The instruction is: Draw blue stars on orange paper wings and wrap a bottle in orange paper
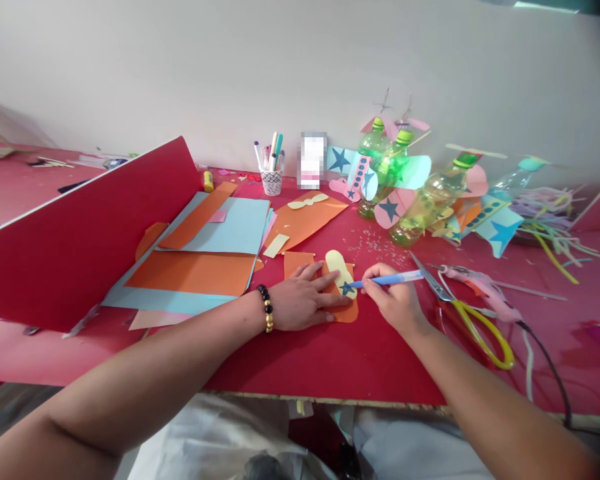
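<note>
My right hand [393, 300] grips a blue marker [393, 279], its tip at a dark blue star [347, 289] drawn on a cream paper strip [335, 263] with rounded ends. That strip lies over an orange paper piece [347, 313]. Flat on the papers rests my left hand [303, 300], fingers spread, a beaded bracelet at the wrist. Its fingertips touch the cream strip and the orange paper beneath. Another orange piece [299, 261] shows just beyond the left fingers.
Scissors [473, 327] and a pink glue gun [485, 290] with a cord lie at right. Decorated plastic bottles [425, 200] stand behind. At left are stacked coloured sheets [215, 230] and a red upright board [95, 233]. A pen cup [272, 180] stands near the wall.
</note>
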`<state>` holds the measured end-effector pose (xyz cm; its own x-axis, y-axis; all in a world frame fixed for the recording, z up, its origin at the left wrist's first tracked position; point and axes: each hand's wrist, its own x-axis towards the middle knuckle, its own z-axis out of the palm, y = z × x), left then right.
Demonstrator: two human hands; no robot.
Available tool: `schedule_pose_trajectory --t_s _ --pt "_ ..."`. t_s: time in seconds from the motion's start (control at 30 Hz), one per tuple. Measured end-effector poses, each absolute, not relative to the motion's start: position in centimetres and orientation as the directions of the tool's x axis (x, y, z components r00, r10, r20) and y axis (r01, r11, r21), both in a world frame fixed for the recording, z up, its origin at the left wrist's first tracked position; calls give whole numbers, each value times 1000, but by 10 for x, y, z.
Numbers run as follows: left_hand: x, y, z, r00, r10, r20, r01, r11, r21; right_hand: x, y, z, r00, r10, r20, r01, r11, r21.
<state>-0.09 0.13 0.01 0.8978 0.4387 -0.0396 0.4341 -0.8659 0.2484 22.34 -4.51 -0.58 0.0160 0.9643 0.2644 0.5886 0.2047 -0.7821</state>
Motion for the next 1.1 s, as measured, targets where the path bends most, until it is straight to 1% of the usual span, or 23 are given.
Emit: schedule_pose_trajectory --t_s 0.3,0.67,0.83,1.1 --pt "-1 1 3 895 442 -49 441 -867 232 222 -47 -4 -70 966 247 575 242 -782" --pt "-1 2 -1 900 435 -28 428 -872 235 225 -46 -6 -28 965 262 582 229 -780" --pt "-2 2 -1 898 440 -28 433 -869 239 224 -46 -6 -64 968 243 580 234 -780" --pt "-1 1 0 897 440 -32 434 -869 238 224 -46 -5 -66 965 253 583 243 -776"
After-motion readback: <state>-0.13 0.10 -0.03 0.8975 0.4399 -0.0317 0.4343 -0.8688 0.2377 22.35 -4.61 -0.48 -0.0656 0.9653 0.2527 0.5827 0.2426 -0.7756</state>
